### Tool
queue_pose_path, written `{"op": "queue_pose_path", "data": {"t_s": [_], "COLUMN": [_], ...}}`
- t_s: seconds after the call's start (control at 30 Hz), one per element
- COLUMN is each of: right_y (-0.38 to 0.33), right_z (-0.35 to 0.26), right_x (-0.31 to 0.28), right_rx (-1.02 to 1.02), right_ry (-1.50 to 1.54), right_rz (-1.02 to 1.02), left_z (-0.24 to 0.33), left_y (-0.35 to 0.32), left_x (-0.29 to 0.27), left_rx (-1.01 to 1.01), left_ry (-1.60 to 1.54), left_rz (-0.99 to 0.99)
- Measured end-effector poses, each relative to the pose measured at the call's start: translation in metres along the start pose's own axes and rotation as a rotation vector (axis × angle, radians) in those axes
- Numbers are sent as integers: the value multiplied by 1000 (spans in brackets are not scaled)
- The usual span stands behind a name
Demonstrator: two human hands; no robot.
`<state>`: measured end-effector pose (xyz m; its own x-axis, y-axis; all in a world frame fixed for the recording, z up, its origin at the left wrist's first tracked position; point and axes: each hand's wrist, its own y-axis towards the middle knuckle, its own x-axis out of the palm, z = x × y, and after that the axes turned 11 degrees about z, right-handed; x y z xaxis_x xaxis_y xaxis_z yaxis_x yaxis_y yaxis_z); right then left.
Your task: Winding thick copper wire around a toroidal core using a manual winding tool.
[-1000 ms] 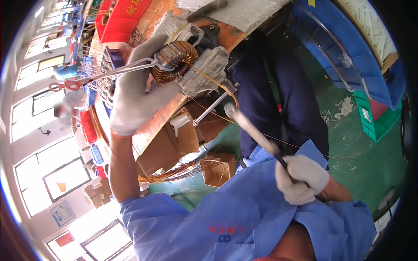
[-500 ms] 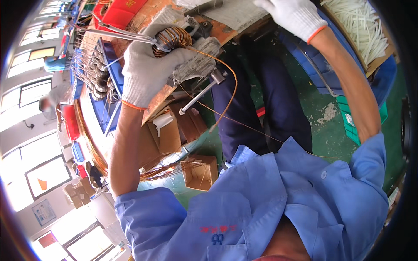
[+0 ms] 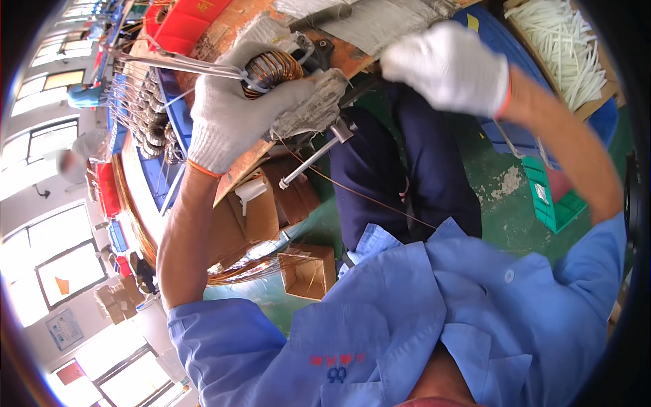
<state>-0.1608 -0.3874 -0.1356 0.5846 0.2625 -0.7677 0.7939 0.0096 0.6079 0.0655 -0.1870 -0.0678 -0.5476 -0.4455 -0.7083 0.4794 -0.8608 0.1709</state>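
At the bench edge, my gloved left hand [image 3: 227, 125] is closed round a ring coil [image 3: 271, 70] wound with copper wire. Long pale leads [image 3: 169, 63], bound at the coil, run off to the left. The thumb lies over a frayed grey cloth pad [image 3: 313, 105] beside the coil. A thin copper wire [image 3: 369, 195] hangs from near the pad across my lap. To the right, above my knees, my gloved right hand [image 3: 447, 70] is apart from the coil. Motion smears its fingers, so whether it holds anything is unclear.
A metal T-shaped rod [image 3: 312, 159] juts from the bench below the pad. Blue trays of finished coils [image 3: 152, 122] stand at left. A box of white strips [image 3: 563, 54] sits at far right, above a green crate [image 3: 553, 203]. An open carton [image 3: 308, 273] is on the floor.
My right hand has come down and leftward, from the upper bench edge to above my knees. The thick copper loop below the coil no longer shows. My left hand keeps its hold on the coil.
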Motion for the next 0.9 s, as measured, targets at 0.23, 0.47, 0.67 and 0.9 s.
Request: {"op": "queue_pose_path", "data": {"t_s": [0.23,0.47,0.67,0.9], "right_y": [-22,-107,-63,21], "right_z": [131,-17,-176,-260], "right_x": [14,98,214,126], "right_rx": [-147,667,839,341], "right_ry": [-79,302,799,798], "right_rz": [227,-3,262,239], "left_z": [-3,-11,5,9], "left_y": [-7,0,-9,-6], "left_x": [14,13,15,14], "left_rx": [19,135,75,74], "left_ry": [-33,12,46,46], "left_rz": [109,118,122,108]}}
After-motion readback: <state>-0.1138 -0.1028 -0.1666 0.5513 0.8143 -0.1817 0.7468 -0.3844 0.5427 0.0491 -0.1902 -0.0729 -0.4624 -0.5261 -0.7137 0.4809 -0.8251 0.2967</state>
